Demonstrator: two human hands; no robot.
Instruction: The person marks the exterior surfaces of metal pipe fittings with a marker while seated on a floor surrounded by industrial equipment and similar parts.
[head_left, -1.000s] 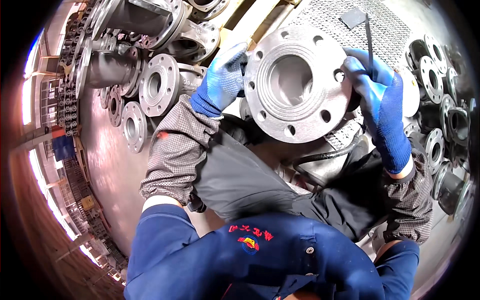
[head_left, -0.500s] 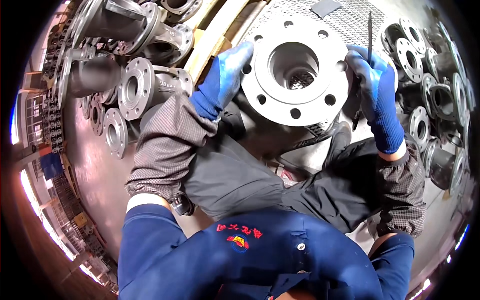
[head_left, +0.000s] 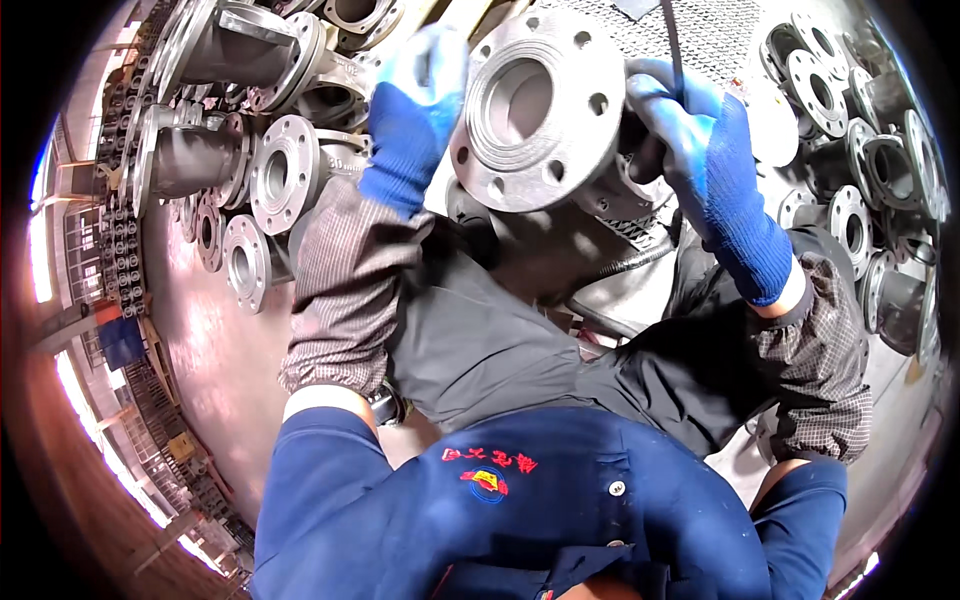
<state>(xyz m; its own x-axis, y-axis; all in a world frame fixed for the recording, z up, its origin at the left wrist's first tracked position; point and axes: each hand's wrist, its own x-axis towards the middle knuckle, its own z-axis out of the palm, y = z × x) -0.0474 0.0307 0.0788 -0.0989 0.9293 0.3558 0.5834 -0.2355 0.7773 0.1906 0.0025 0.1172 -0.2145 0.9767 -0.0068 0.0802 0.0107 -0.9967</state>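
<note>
A grey metal flanged pipe fitting stands tilted before me, its round bolt-holed flange facing up and left. My left hand, in a blue glove, is raised just left of the flange, slightly blurred. Its fingers look apart, and a narrow gap seems to separate it from the rim. My right hand, also gloved in blue, is curled beside the fitting's right edge. A thin dark rod runs up out of its fingers. Whether those fingers also press on the rim is hidden.
Under the fitting lies a perforated metal surface with a dark flat piece on it. Similar flanged fittings are stacked at left, and more fittings at right. A black hose passes near my knees.
The fitting has tilted, its flange turning to the left and its lower body now showing. My left hand has moved up off the rim. My right hand and the rod have shifted left.
</note>
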